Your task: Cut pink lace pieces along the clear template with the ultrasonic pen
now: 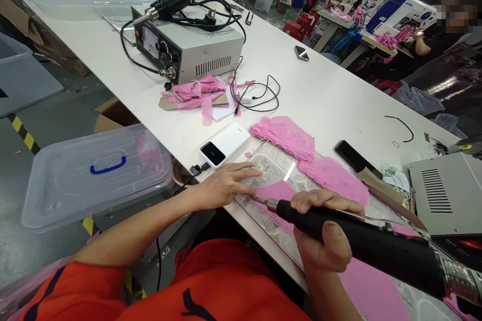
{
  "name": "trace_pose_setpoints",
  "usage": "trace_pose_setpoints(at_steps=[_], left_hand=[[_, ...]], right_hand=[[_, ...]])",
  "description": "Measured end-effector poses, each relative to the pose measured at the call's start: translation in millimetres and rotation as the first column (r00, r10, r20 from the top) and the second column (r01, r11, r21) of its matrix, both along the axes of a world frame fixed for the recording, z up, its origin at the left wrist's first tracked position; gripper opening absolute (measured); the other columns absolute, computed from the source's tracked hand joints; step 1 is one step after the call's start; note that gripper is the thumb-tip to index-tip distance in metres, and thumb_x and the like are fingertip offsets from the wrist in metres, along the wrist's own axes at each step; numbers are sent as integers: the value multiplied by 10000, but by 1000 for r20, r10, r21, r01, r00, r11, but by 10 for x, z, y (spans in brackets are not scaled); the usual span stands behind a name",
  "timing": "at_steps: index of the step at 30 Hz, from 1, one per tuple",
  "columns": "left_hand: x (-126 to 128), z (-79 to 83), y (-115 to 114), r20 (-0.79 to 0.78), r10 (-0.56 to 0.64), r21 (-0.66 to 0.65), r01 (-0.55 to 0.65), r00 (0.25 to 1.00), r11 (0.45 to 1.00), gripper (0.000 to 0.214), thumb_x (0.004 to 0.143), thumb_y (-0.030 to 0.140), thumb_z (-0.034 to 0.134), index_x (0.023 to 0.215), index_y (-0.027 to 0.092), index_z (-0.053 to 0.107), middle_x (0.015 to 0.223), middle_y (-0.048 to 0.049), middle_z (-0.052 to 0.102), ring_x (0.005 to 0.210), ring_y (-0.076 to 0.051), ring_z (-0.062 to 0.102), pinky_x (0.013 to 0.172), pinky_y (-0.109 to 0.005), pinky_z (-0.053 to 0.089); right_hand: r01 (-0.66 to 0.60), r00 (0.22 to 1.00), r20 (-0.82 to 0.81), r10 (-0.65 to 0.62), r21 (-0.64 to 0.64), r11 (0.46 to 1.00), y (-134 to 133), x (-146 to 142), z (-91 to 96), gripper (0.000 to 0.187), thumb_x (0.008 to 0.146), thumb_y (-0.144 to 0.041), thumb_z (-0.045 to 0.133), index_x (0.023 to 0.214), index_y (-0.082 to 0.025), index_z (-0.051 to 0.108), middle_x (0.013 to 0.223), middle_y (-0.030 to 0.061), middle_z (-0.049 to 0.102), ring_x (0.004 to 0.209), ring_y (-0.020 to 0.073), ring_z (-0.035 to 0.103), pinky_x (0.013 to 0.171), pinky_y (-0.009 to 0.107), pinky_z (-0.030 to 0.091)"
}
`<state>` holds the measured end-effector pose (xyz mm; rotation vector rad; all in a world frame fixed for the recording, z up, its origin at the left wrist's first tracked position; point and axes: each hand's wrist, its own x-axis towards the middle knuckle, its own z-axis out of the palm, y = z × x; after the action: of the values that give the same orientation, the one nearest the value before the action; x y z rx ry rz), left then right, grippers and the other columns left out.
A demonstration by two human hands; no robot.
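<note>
My right hand (324,233) is closed round a black hand-held cutting tool (369,246) whose metal tip (259,201) touches pink fabric (276,191) lying on a clear glass plate (271,168). My left hand (228,183) lies flat with fingers spread, pressing the fabric and plate just beside the tip. A stack of pink lace pieces (284,135) sits beyond the plate, and another pink lace piece (333,175) lies to its right.
A white power bank (225,145) and black phone (354,158) flank the work. A grey control box (188,42) with a second tool stands farther back, another box (446,190) at right. A lidded plastic bin (98,170) sits left of the white table (324,90).
</note>
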<state>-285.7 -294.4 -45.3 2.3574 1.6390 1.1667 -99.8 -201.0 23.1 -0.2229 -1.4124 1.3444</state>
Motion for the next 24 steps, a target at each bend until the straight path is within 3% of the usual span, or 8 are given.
trace_pose_setpoints(at_steps=[5,14,24], left_hand=[[-22,-11,-22,109,14,34,-17,994,999,537,702,-103,387,1000,221,694,1318,-55,603,1316,-232,472,1005,-460,496],[-13,12,-30,-23,15,-22,-15,1000,1000,462,732,-83,430,976,199,703,1347,-58,581,1335,-266,443,1027,-449,479],[-10,26,-25,-47,23,-27,-24,999,999,454,711,-75,433,954,199,700,1337,-58,589,1318,-265,462,1001,-438,496]], right_hand=[[107,994,-28,-107,-11,994,97,-19,14,126,754,-260,588,867,-213,559,781,-20,556,569,105,545,546,309,484],[68,997,-30,-69,-31,997,96,-91,-55,136,763,-243,574,897,-220,557,794,-23,567,593,105,562,565,312,494],[72,997,18,-72,-39,997,86,-107,-63,93,764,-241,579,842,-221,534,781,-29,573,596,111,571,579,325,513]])
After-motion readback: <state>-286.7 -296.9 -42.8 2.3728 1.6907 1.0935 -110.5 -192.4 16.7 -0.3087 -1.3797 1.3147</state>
